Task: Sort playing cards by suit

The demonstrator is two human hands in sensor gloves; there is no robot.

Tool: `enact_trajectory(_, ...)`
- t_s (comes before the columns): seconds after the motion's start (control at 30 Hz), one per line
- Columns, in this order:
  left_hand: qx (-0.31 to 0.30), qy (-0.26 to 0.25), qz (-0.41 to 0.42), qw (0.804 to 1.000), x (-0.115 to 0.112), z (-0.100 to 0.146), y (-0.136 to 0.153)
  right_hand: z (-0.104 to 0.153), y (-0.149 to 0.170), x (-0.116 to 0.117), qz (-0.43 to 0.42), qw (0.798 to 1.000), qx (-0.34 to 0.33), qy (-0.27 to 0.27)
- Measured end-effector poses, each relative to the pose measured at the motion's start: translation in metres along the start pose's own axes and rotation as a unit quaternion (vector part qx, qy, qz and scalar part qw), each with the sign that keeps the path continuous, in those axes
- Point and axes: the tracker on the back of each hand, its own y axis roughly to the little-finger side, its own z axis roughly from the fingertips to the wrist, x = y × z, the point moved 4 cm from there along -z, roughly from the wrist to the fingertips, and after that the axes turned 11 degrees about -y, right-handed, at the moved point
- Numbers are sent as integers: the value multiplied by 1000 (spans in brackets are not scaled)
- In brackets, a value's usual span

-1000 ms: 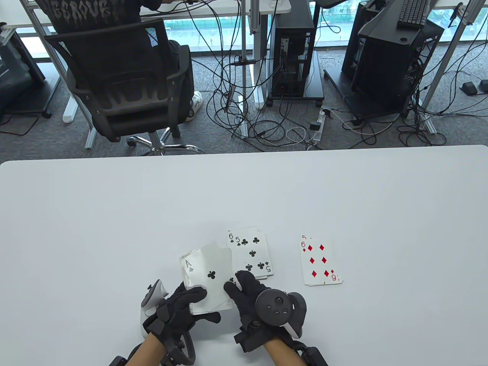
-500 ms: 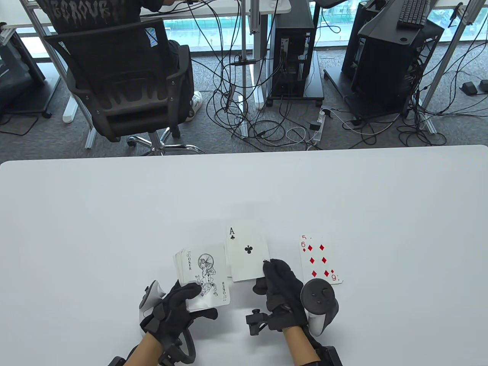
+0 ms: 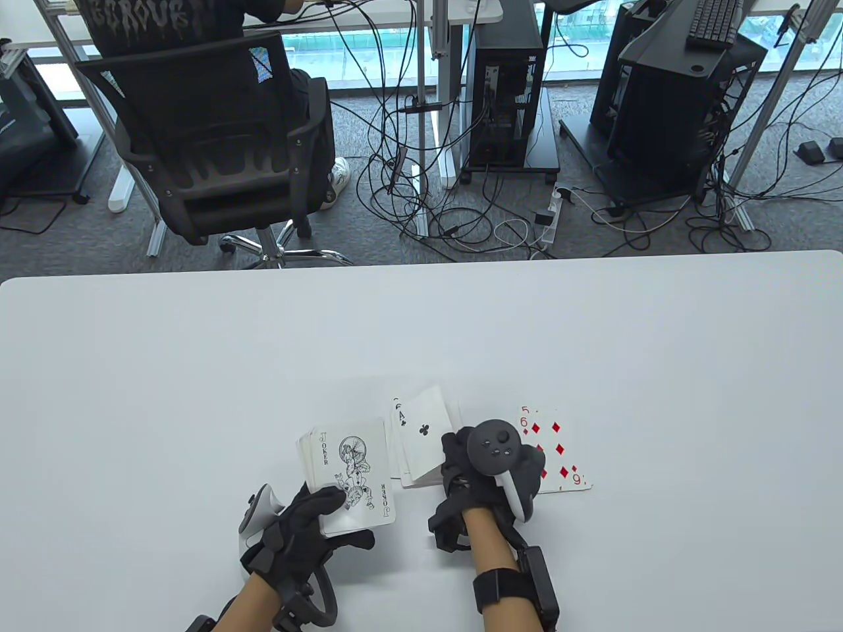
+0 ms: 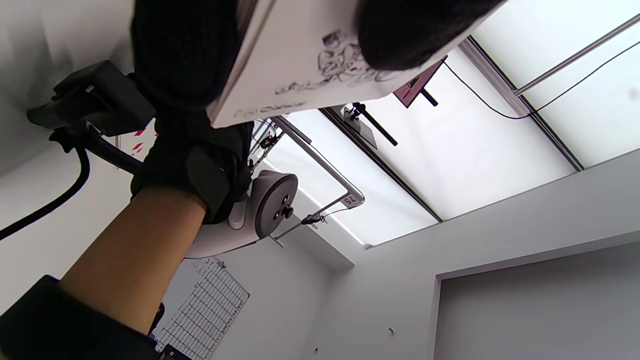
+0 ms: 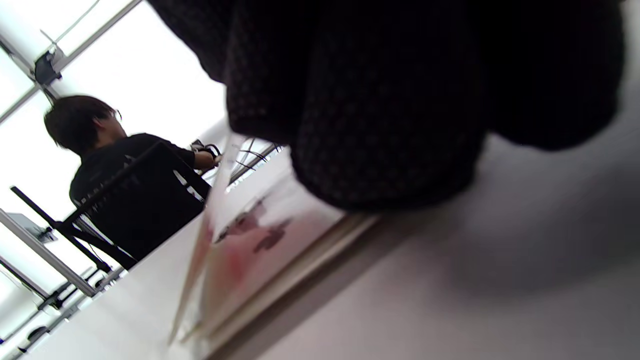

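Observation:
My left hand (image 3: 332, 520) holds the deck (image 3: 346, 474) face up, a Joker on top, thumb across its near corner; the left wrist view shows the deck (image 4: 300, 65) in my fingers (image 4: 185, 50). My right hand (image 3: 456, 455) grips the near right corner of the ace of clubs (image 3: 423, 431), which lies tilted on the clubs pile (image 3: 403, 471). In the right wrist view my right hand (image 5: 400, 100) is at the pile's near edge (image 5: 280, 250) and the ace (image 5: 215, 210) slants up. The diamonds pile (image 3: 563, 461), six on top, lies to the right, partly behind my right tracker (image 3: 497, 447).
The white table (image 3: 197, 368) stretches wide to the left, right and far side of the piles. Beyond its far edge a person sits in a black office chair (image 3: 217, 145), with cables and computer towers (image 3: 507, 85) on the floor.
My right hand carried the ace of clubs from the deck onto the clubs pile, then turned over at its corner. The Joker now tops the deck in my left hand.

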Motion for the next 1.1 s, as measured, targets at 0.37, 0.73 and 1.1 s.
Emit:
enact_trajectory(0.37,1,-1,-2,1000,0,1,-1,-14,-13,18,213,972,84,-48)
enact_trajectory(0.73,6,-3,-4,1000,0,1,1,13,-17,14,157,987,-15,-31)
enact_trajectory(1.1,6,-2,-7,1000,1,1,1,89,-27,-15,-120,962,-244,31)
